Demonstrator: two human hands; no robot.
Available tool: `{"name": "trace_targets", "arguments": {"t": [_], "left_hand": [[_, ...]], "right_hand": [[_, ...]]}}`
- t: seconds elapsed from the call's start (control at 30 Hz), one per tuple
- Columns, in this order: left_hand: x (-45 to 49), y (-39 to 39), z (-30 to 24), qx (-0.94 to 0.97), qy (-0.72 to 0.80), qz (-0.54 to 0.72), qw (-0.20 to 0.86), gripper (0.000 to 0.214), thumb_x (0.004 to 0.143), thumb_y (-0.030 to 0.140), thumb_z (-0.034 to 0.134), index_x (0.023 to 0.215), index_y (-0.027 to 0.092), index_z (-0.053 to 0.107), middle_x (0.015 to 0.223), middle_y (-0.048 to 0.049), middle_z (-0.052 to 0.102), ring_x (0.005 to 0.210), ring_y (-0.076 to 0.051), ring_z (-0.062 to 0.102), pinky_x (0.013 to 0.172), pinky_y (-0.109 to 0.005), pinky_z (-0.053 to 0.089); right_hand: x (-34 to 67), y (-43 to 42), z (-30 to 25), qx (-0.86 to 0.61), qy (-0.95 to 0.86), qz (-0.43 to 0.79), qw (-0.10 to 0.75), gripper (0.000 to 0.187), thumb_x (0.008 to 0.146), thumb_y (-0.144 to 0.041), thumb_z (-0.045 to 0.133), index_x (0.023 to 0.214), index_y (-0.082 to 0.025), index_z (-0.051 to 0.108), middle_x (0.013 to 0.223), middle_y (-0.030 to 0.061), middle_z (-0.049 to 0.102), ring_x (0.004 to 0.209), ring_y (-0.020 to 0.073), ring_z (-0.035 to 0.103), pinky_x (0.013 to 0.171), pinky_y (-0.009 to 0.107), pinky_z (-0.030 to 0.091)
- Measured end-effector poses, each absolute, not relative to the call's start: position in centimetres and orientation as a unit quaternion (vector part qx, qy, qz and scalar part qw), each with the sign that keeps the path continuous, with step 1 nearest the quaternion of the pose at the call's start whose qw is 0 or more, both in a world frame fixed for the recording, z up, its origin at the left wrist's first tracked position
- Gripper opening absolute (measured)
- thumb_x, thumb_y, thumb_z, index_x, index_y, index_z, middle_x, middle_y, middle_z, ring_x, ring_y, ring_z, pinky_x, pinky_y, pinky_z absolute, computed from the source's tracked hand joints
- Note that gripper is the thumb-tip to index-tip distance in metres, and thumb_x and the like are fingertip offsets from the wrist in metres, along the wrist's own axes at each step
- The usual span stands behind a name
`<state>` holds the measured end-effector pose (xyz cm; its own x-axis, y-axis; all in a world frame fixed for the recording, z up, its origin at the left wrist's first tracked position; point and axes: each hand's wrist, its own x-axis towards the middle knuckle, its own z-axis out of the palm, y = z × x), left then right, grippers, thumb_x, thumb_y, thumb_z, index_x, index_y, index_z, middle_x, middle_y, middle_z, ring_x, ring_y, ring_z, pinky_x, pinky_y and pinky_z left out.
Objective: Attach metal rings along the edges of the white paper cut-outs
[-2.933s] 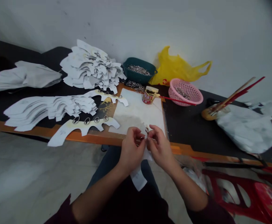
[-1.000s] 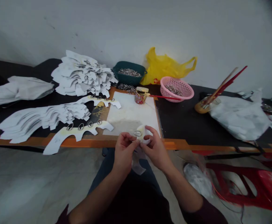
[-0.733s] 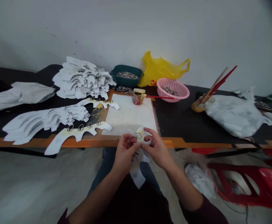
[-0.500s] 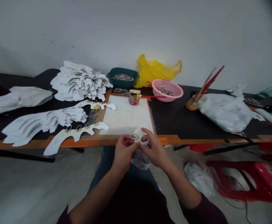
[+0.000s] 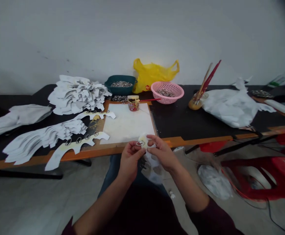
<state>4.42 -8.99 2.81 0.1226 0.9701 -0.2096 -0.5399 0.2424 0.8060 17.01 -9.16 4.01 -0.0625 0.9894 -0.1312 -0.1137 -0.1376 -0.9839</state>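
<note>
Since the earlier frame, the table has sunk lower in the head view, and the hands have been drawn nearer the body, past the table's orange edge [image 5: 181,141].

In the head view, a white paper piece [image 5: 152,168] is held up between both hands, with its lower part bunched and hanging above the lap. A small metal ring [image 5: 140,143] is seated at its upper end. The paper and ring are gripped by the left hand [image 5: 130,161], its fingers curled together at the ring. The paper's upper edge is pinched by the right hand [image 5: 162,155], its fingers lying close together, with the thumb kept slightly apart from them.

Just beyond the hands lies a white board [image 5: 127,122]. A small jar [image 5: 133,103] stands at its far edge, and a red-handled brush [image 5: 149,99] rests across the jar. Metal rings are heaped in a green tub [image 5: 120,88] and a pink basket [image 5: 166,101], with a yellow bag [image 5: 152,72] behind them. Stacks of paper cutouts [image 5: 76,96] are piled to the left, beside a strip of paper [image 5: 77,147] fitted with rings. A white plastic bag [image 5: 230,106] lies to the right, and a red stool [image 5: 262,176] stands below the table.
</note>
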Motion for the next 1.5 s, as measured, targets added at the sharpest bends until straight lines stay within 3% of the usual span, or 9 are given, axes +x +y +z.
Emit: {"name": "trace_targets", "arguments": {"t": [0.23, 0.53, 0.8, 0.93, 1.1, 1.23, 1.37, 1.43, 1.5], "left_hand": [[4.8, -9.8, 3.6, 0.242, 0.375, 0.552, 0.704, 0.029, 0.062, 0.017, 0.071, 0.083, 0.018, 0.052, 0.065, 0.0060, 0.058, 0.060, -0.006, 0.056, 0.060, -0.018, 0.043], [4.8, -10.5, 4.3, 0.302, 0.377, 0.558, 0.675, 0.025, 0.065, 0.019, 0.068, 0.086, 0.017, 0.054, 0.075, 0.0035, 0.059, 0.069, -0.007, 0.056, 0.067, -0.019, 0.043], [2.5, -10.2, 5.5, 0.501, 0.434, 0.448, 0.600, 0.019, 0.071, 0.024, 0.058, 0.088, 0.015, 0.058, 0.079, -0.0016, 0.061, 0.071, -0.012, 0.054, 0.066, -0.023, 0.041], [0.7, -8.5, 8.8, 0.707, 0.425, 0.313, 0.472, 0.012, 0.075, 0.023, 0.049, 0.082, 0.017, 0.057, 0.070, 0.0010, 0.057, 0.064, -0.012, 0.050, 0.059, -0.023, 0.037], [-0.8, -2.3, 13.6, 0.869, 0.383, 0.164, 0.267, 0.007, 0.072, 0.017, 0.050, 0.076, 0.018, 0.056, 0.068, 0.0000, 0.057, 0.065, -0.015, 0.050, 0.060, -0.025, 0.035], [-0.4, 0.4, 12.3, 0.841, 0.435, 0.275, 0.168, 0.013, 0.071, 0.016, 0.053, 0.084, 0.017, 0.057, 0.090, -0.0078, 0.057, 0.091, -0.023, 0.050, 0.081, -0.035, 0.036], [1.0, -2.3, 6.5, 0.561, 0.552, 0.396, 0.473, 0.023, 0.073, 0.032, 0.058, 0.090, 0.017, 0.055, 0.085, -0.0057, 0.057, 0.080, -0.020, 0.055, 0.076, -0.035, 0.043], [2.1, -3.8, 4.1, 0.336, 0.518, 0.394, 0.681, 0.029, 0.073, 0.034, 0.059, 0.095, 0.015, 0.054, 0.088, -0.0071, 0.059, 0.080, -0.019, 0.058, 0.077, -0.035, 0.046], [3.3, -4.3, 2.7, 0.186, 0.456, 0.414, 0.766, 0.028, 0.072, 0.030, 0.063, 0.094, 0.015, 0.055, 0.090, -0.0071, 0.061, 0.082, -0.017, 0.059, 0.078, -0.032, 0.046]], "right_hand": [[18.2, -10.6, 4.6, -0.435, -0.491, 0.586, 0.475, 0.057, 0.069, -0.019, 0.061, 0.121, -0.025, 0.037, 0.102, 0.0013, 0.054, 0.067, 0.0069, 0.051, 0.063, 0.023, 0.044], [18.0, -11.3, 4.2, -0.453, -0.548, 0.525, 0.468, 0.061, 0.071, -0.019, 0.058, 0.126, -0.023, 0.032, 0.102, 0.0045, 0.055, 0.075, 0.0117, 0.057, 0.070, 0.030, 0.048], [19.4, -9.8, 8.0, -0.519, -0.721, 0.171, 0.425, 0.042, 0.074, -0.025, 0.060, 0.115, -0.024, 0.052, 0.116, 0.0090, 0.051, 0.112, 0.0237, 0.043, 0.097, 0.043, 0.031], [17.9, -8.1, 10.0, -0.458, -0.739, 0.356, 0.343, 0.024, 0.076, -0.021, 0.056, 0.100, -0.021, 0.060, 0.088, 0.0039, 0.062, 0.085, 0.0167, 0.057, 0.077, 0.032, 0.045], [16.7, -4.2, 10.1, -0.437, -0.618, 0.530, 0.383, 0.023, 0.071, -0.023, 0.062, 0.093, -0.017, 0.060, 0.076, -0.0001, 0.061, 0.067, 0.0108, 0.054, 0.061, 0.023, 0.041], [16.4, -0.7, 7.2, -0.481, -0.430, 0.616, 0.452, 0.025, 0.060, -0.025, 0.071, 0.081, -0.016, 0.062, 0.062, -0.0046, 0.057, 0.053, 0.0066, 0.047, 0.051, 0.020, 0.035], [16.8, 1.1, 3.3, -0.490, -0.293, 0.677, 0.465, 0.033, 0.054, -0.030, 0.074, 0.080, -0.017, 0.059, 0.066, -0.0029, 0.059, 0.055, 0.0090, 0.052, 0.053, 0.022, 0.040], [17.4, 1.2, 2.2, -0.491, -0.259, 0.692, 0.463, 0.035, 0.053, -0.029, 0.075, 0.081, -0.016, 0.059, 0.068, -0.0021, 0.060, 0.059, 0.0095, 0.054, 0.057, 0.023, 0.042], [18.1, 1.0, 1.9, -0.486, -0.219, 0.710, 0.461, 0.035, 0.053, -0.027, 0.076, 0.082, -0.015, 0.060, 0.069, -0.0016, 0.061, 0.061, 0.0093, 0.055, 0.061, 0.023, 0.043]]}}
